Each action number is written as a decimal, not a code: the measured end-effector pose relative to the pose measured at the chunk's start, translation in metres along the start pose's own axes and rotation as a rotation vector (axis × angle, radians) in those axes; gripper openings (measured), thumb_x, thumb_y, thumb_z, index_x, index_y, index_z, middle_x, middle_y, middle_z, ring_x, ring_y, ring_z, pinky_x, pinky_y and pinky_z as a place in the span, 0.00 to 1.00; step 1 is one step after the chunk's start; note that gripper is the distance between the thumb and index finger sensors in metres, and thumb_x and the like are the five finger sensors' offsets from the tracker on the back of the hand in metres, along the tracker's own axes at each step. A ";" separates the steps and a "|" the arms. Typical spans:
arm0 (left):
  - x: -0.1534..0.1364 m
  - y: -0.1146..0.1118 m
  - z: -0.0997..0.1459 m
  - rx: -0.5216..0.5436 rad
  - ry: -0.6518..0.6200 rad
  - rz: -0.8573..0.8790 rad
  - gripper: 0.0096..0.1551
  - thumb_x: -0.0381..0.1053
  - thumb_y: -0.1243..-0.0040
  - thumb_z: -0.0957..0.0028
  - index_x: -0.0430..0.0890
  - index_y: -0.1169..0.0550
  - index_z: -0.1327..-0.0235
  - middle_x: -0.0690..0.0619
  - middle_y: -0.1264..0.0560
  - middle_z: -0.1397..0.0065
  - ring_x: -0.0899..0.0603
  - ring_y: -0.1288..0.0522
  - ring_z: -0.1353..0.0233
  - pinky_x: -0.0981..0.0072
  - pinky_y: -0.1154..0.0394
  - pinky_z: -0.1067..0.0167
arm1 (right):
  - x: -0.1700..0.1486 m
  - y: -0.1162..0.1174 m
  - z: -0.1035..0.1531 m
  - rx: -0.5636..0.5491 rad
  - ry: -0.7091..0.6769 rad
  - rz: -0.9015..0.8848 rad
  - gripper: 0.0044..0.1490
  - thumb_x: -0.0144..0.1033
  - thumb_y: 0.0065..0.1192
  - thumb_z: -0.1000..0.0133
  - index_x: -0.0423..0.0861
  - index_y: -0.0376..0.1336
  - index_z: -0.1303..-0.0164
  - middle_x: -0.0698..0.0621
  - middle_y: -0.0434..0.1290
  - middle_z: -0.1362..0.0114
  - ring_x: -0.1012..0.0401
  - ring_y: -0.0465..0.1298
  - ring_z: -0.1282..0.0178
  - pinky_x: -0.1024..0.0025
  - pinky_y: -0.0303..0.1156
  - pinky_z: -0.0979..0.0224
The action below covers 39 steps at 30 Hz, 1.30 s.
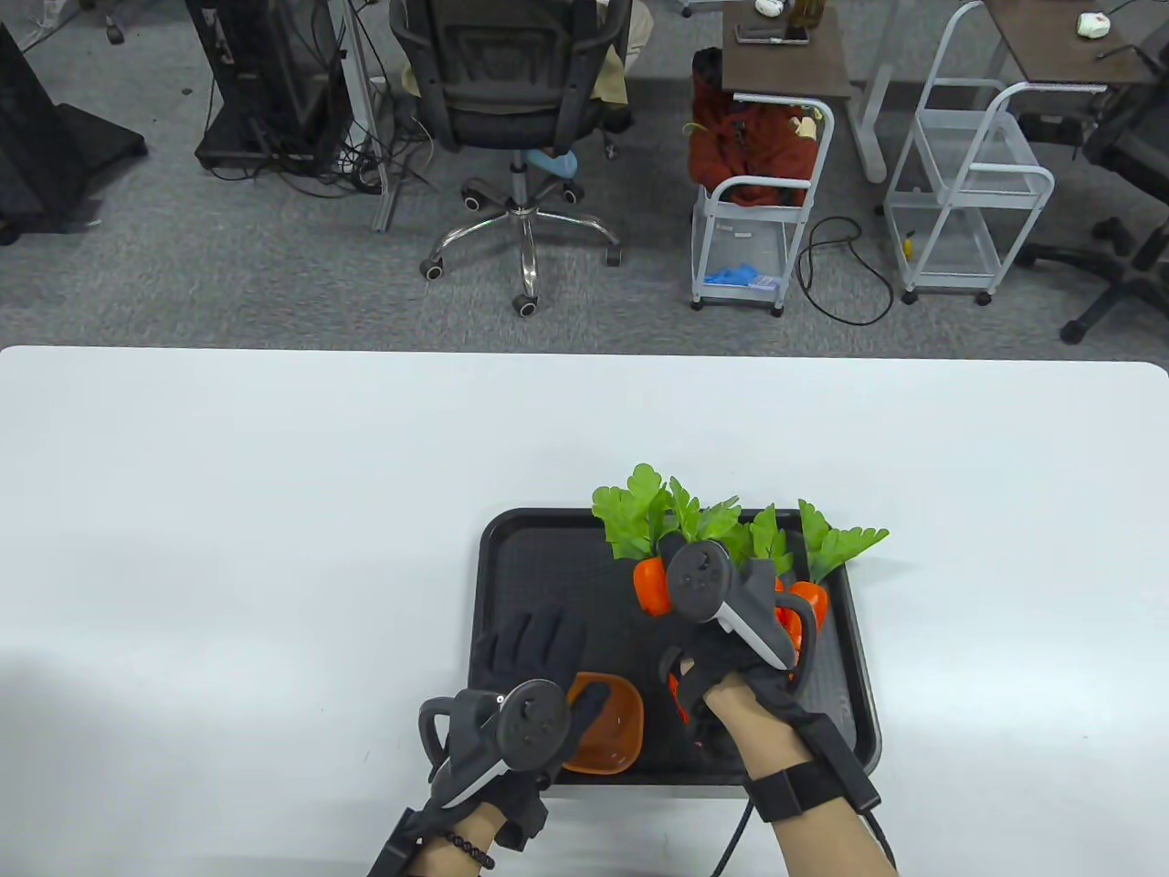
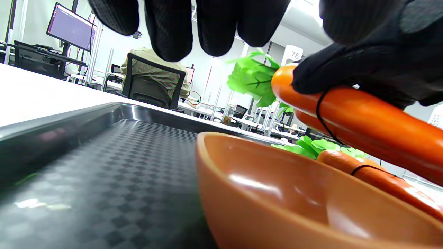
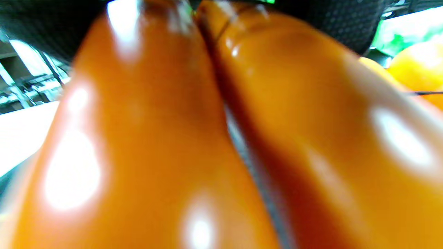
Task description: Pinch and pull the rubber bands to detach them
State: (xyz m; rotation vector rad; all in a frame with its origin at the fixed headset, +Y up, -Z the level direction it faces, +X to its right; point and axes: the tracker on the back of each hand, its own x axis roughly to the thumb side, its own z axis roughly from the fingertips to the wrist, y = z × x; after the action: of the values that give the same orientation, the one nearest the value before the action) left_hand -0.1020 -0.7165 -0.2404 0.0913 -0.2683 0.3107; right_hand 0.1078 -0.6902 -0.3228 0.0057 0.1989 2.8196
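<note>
The right hand (image 1: 721, 621) gripped a carrot bundle (image 2: 360, 117) above the black tray (image 1: 511, 566), its rubber band (image 2: 320, 114) undetached; another bundle lay banded. The left hand (image 1: 525, 676) hovered released over the orange bowl (image 1: 607, 726).

Colours, quick rundown: tray (image 1: 511, 585) is black w/ a fine checker texture on the inside. Bowl (image 1: 607, 726) is orange, kinda see-through and glossy. Carrots (image 2: 363, 121) are bright orange, shiny highlights, w/ lime green leaves (image 1: 653, 516). Rubber band (image 2: 320, 117) is thin and black; the 2nd carrot (image 2: 367, 173) has a black one too. Left hand (image 1: 525, 662) and right hand (image 1: 731, 630) both in black/dark grey gloves, w/ grey trackers. Table (image 1: 228, 512) is plain white.
</note>
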 end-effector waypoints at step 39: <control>0.023 0.006 0.013 0.154 -0.238 0.171 0.22 0.58 0.43 0.45 0.59 0.25 0.37 0.57 0.17 0.33 0.46 0.18 0.33 0.38 0.27 0.29 | -0.038 0.052 0.049 0.197 -0.328 -1.232 0.59 0.64 0.65 0.46 0.48 0.40 0.18 0.30 0.44 0.19 0.28 0.74 0.39 0.42 0.75 0.41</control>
State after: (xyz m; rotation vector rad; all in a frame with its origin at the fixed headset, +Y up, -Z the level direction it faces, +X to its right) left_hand -0.0857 -0.7061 -0.2212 0.2588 -0.4892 0.4911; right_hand 0.1293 -0.7447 -0.2667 0.2823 0.2743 1.5368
